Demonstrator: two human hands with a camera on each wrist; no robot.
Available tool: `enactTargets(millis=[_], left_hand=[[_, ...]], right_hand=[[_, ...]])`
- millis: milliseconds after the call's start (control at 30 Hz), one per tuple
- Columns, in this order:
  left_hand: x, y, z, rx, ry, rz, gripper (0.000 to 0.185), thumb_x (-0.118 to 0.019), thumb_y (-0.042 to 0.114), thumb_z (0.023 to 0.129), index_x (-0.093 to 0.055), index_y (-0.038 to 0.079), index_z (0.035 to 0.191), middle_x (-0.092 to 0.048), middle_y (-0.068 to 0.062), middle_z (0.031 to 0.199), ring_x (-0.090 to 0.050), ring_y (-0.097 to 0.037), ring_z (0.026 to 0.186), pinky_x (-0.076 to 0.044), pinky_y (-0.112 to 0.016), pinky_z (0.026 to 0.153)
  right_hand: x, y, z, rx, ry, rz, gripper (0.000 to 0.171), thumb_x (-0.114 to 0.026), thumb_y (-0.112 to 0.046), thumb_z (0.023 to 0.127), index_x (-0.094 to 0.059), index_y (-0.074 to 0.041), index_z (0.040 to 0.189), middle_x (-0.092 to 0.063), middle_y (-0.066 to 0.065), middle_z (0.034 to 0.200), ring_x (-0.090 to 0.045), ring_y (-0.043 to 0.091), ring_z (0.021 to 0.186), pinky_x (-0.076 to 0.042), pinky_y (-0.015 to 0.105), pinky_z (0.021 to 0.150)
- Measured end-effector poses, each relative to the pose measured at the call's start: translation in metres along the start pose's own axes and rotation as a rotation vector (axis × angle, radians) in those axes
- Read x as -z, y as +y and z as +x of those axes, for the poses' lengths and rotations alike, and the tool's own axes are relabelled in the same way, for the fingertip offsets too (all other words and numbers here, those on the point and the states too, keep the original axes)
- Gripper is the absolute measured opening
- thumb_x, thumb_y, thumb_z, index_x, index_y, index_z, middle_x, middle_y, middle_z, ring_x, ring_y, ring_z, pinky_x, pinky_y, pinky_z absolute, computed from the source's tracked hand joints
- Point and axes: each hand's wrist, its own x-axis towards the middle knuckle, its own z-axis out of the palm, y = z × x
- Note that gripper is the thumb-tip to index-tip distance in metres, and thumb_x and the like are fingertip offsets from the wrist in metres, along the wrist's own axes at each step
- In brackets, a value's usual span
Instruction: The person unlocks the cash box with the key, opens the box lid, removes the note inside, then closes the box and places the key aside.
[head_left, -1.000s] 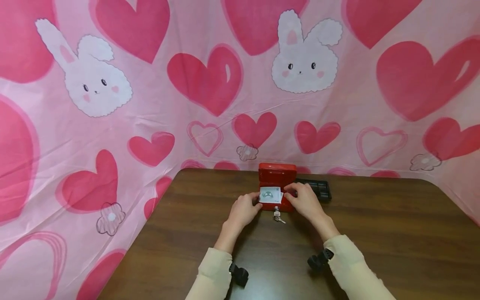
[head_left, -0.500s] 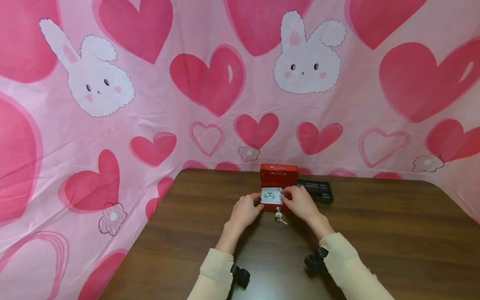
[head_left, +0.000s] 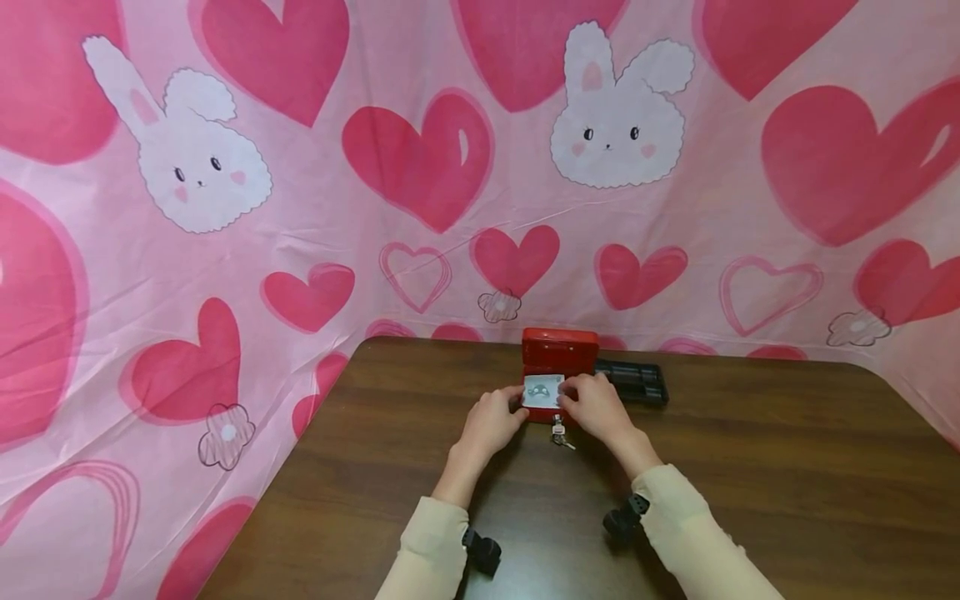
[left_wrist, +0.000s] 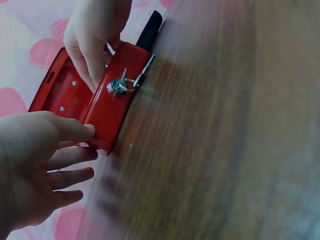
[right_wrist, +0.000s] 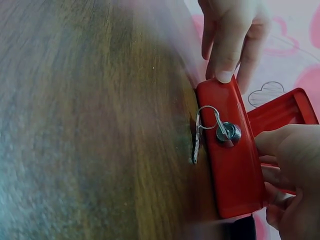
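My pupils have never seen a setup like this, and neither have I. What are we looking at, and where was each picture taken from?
There is no machine here: a person works with two bare hands. The wide picture comes from a camera on the head, looking forward and down. The two close ones come from a black camera on each wrist, so the table looks tilted in them. On it sit a red box with its lid open, keys at its lock, and a black tray to the right. The left hand rests its thumb on the box's left end. The right hand has its fingers at the right edge of a printed paper; whether they pinch it is unclear.
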Motion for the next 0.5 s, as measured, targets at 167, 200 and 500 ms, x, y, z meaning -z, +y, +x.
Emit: enactTargets(millis=[167,200,500], left_hand=[[0.0004,0.0012,-0.0006,0.003,0.002,0.000,0.042,-0.069,0.020,0.093,-0.064,0.010,0.133,-0.070,-0.008,0.124,-0.068,-0.023,0.111,-0.055,-0.045,0.093],[0.0004,0.0013,-0.0005,0.002,0.003,0.005,0.042,-0.069,0.020,0.093,-0.064,0.010,0.132,-0.070,-0.008,0.124,-0.068,-0.023,0.111,-0.055,-0.045,0.092],[-0.0008,0.0010,-0.0006,0.000,0.007,0.024,0.041,-0.069,0.021,0.092,-0.065,0.011,0.132,-0.071,-0.007,0.123,-0.068,-0.023,0.110,-0.055,-0.044,0.091]], right_hand=[[0.0004,0.0004,-0.0001,-0.010,0.002,0.066,0.027,-0.071,-0.018,0.088,-0.074,-0.004,0.111,-0.071,0.018,0.113,-0.056,0.031,0.100,-0.046,0.054,0.096],[0.0004,0.0006,-0.0001,-0.012,0.001,0.079,0.027,-0.071,-0.018,0.088,-0.074,-0.004,0.111,-0.071,0.018,0.113,-0.056,0.031,0.100,-0.046,0.054,0.095],[-0.0035,0.0027,-0.0009,0.013,0.065,0.153,0.023,-0.072,-0.013,0.087,-0.074,-0.003,0.107,-0.075,0.016,0.105,-0.061,0.029,0.094,-0.050,0.052,0.094]])
